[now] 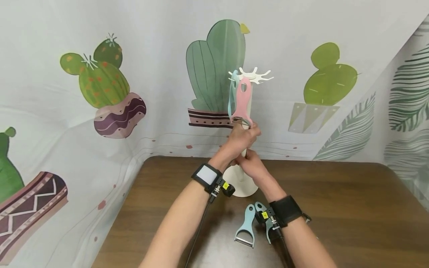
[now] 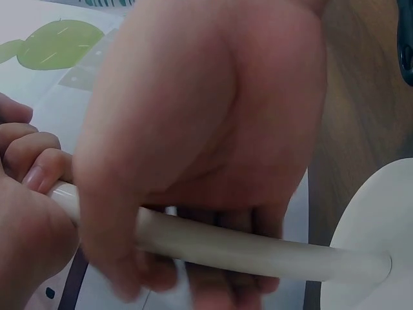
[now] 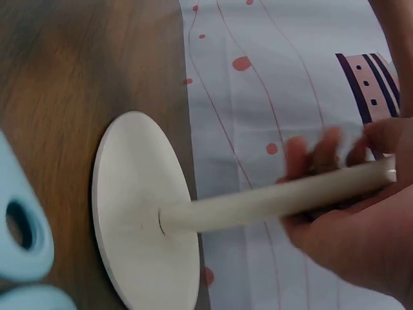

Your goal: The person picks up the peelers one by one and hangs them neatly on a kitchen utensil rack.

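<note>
- Yellow labels [image 1: 226,185] sit on both wrist cameras; their dark marks are too small to read.
- The stand [image 3: 258,203] is cream-white and smooth, with a slim round pole rising from a flat disc base [image 1: 244,190].
- Its branched top [image 1: 259,77] spreads into several thin, forked prongs.
- The stand is at the far side of the bench [image 1: 342,201], roughly central, before a white cloth [image 1: 161,67] printed with cacti.
- A pink peeler [image 1: 243,98] hangs on the near side of the top, its handle hole uppermost and its blade end down.
- A light-blue peeler [image 1: 231,102] hangs just left of it, seen nearly edge-on.
- The left hand [image 1: 244,136] grips the pole high up, right below the pink peeler; whether the two touch cannot be told.
- The right hand [image 1: 252,164] curls round the pole lower down, nearer the base, blurred in the wrist views.
- Near the base, a blue peeler [image 1: 248,222] with a metal blade lies on the bench; another [image 1: 269,225], to its right, is partly hidden by the right wrist camera [image 1: 261,216].
</note>
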The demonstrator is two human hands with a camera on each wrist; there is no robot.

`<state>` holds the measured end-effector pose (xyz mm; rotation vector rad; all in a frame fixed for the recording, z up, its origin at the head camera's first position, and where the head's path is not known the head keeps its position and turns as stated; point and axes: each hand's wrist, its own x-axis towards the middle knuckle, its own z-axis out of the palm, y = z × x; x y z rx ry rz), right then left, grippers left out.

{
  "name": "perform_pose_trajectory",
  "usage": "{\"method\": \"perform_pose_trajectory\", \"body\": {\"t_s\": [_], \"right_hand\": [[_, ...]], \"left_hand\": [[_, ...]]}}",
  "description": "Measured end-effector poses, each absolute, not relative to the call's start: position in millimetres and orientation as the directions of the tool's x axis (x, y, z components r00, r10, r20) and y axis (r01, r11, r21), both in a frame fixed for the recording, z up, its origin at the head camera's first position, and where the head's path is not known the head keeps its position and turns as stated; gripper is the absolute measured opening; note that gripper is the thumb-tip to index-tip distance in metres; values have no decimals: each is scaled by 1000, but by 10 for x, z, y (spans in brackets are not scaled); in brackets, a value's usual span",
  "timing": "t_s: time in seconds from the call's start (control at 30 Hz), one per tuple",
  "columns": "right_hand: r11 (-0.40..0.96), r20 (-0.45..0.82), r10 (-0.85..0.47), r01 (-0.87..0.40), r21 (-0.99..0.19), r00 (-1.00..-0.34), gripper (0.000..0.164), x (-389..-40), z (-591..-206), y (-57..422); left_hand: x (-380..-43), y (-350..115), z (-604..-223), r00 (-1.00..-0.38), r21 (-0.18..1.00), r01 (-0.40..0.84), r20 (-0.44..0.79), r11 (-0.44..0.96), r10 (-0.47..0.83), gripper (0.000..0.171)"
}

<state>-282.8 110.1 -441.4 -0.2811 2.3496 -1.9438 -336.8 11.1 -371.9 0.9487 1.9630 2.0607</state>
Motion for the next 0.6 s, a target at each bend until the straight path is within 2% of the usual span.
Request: {"method": "perform_pose_trajectory", "body": {"t_s": [0.27, 0.6], "right_hand": [[415, 11, -226, -106, -903, -974, 41, -2703, -4388, 1292], [586, 52, -213, -170, -792, -976, 38, -2468, -4342, 1494]], "left_hand": [[-3380, 121, -3729, -772, 929, 333, 367, -161, 519, 42], [-3417, 120, -3739, -766, 933, 315, 359, -176, 533, 43]]}}
